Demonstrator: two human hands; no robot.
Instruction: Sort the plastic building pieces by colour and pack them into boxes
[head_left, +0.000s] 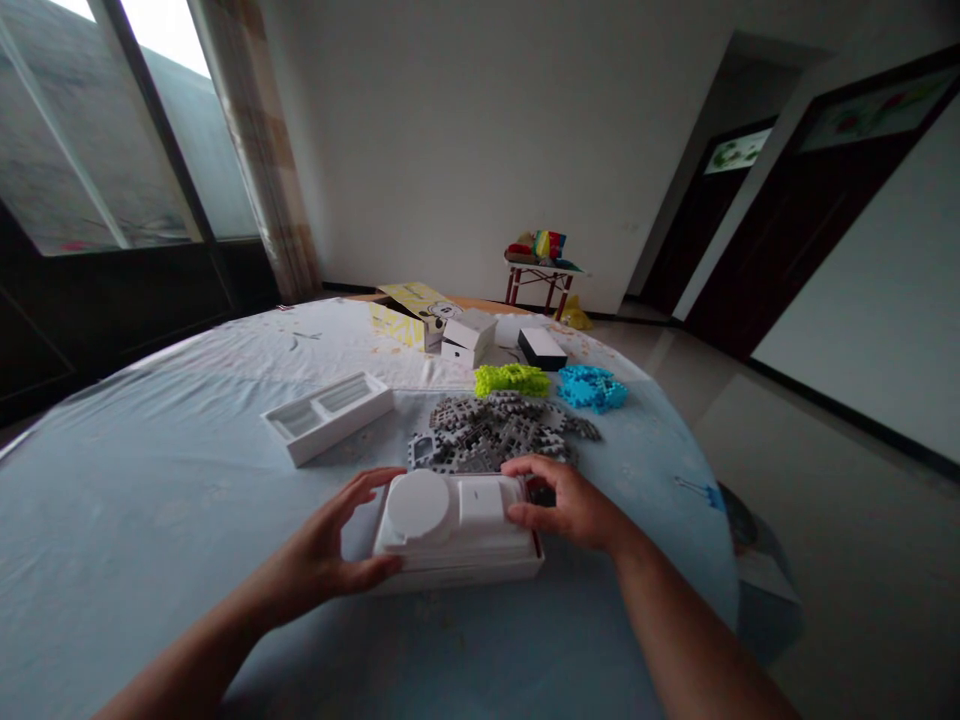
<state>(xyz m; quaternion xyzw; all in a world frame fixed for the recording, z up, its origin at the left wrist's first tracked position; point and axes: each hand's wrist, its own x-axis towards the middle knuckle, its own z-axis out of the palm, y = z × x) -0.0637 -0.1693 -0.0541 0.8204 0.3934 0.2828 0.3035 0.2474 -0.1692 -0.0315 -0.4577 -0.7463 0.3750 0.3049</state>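
Note:
In front of me on the table lies a white box [480, 575] with a moulded white insert [487, 545] at its top. A round white piece [418, 503] sits on the insert's left part, and a small white block [481, 500] lies to the right of it. My left hand [330, 555] grips the left end, thumb at the front corner and fingers at the back. At the right end is my right hand [570, 503], its fingers over the back edge and its thumb beside the white block. Just behind the box lies a pile of grey interlocking pieces [495, 432].
Left of the pile stands an open white tray [330, 422] with compartments. Behind are green pieces [511, 380], blue pieces [591, 388], a black-and-white box [541, 349], a white carton [469, 338] and a yellow patterned box [409, 320]. The round table's edge curves at right.

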